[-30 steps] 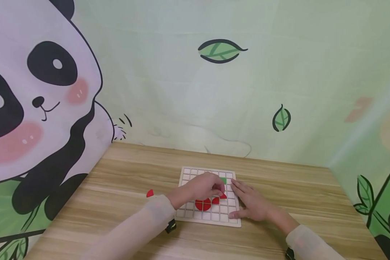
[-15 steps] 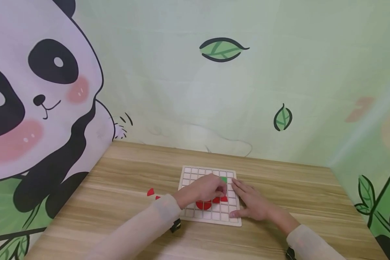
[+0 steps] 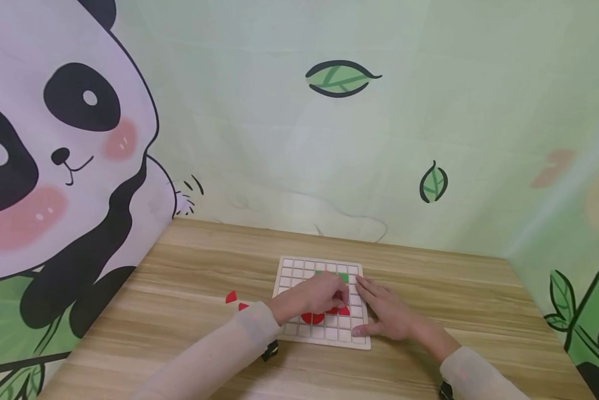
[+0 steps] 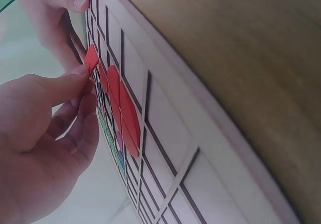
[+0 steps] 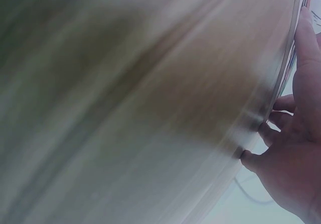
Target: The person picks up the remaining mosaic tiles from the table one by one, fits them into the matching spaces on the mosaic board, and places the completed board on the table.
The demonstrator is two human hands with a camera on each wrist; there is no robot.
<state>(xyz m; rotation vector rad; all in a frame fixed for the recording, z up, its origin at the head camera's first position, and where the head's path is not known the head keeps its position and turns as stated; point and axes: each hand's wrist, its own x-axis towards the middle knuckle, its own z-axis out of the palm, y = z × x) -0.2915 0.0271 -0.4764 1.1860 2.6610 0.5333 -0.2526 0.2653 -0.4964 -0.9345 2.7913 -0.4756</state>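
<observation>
The left hand (image 3: 323, 293), with a red piece (image 4: 92, 58) in its grip, has shifted slightly nearer over the gridded board (image 3: 331, 334) since a second ago, uncovering a green patch (image 3: 320, 272) farther back. The left sleeve (image 3: 219, 350) has moved right, revealing a loose red shape (image 3: 242, 306) on the worktop (image 3: 189, 311).

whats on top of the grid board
Red pieces, green pieces, a blue piece, a purple piece and the right hand. Whatever is under the left hand, which pinches another red piece, is covered in the head view.
</observation>
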